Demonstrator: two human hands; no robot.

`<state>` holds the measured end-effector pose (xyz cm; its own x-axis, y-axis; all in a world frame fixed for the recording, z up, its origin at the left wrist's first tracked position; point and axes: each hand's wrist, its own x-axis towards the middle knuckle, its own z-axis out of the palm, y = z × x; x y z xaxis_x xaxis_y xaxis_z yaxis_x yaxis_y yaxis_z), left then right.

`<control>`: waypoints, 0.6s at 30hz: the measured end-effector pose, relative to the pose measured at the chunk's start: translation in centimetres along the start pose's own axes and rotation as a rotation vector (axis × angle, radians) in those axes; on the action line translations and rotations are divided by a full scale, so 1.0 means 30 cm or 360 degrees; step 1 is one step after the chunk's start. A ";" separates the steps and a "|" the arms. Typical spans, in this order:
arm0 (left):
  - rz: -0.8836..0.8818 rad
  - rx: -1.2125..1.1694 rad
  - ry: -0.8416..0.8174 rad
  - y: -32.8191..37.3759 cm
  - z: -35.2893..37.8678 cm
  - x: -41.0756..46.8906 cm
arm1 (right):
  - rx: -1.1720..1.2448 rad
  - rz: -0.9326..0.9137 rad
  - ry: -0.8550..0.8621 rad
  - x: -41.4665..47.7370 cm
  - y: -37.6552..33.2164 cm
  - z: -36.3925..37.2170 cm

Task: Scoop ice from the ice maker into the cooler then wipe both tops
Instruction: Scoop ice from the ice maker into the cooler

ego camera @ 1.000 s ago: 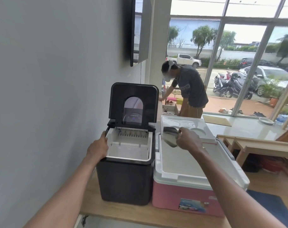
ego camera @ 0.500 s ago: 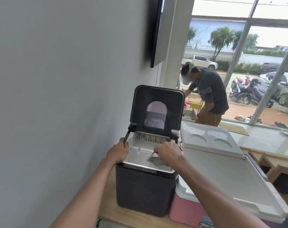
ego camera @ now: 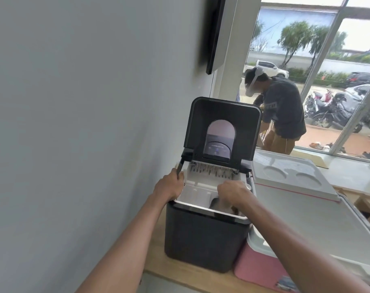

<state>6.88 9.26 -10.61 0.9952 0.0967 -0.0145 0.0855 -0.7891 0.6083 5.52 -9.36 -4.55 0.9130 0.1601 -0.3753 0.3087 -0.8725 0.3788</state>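
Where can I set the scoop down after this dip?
Cooler lid is bare between the ice maker and the cup-recess panel. Wooden counter in front: only a thin strip. Ice basket is crowded by the right hand.

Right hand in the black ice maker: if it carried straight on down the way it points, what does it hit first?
Probably the white inner bin of the black box-shaped ice maker: the right hand points the grey scoop down into it. Any ice there is hidden.

The right hand hides most of the scoop; the cooler runs off-frame.
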 end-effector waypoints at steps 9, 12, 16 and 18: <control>-0.0004 -0.0024 0.0040 -0.014 0.015 0.007 | 0.0444 0.0145 -0.0680 0.044 0.017 -0.008; 0.0008 -0.0031 0.0044 -0.012 0.012 0.010 | 0.0615 0.0168 -0.0732 0.058 0.019 0.005; 0.0028 -0.0051 0.0035 -0.011 0.011 0.006 | 0.0822 0.0213 -0.0716 0.057 0.007 0.023; 0.0029 -0.0069 0.0033 -0.011 0.009 0.006 | 0.0914 0.0256 -0.0755 0.061 0.007 0.026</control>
<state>7.05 9.36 -11.03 0.9953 0.0955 0.0133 0.0647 -0.7638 0.6422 7.04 -9.62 -5.82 0.6824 -0.0919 -0.7251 -0.1245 -0.9922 0.0085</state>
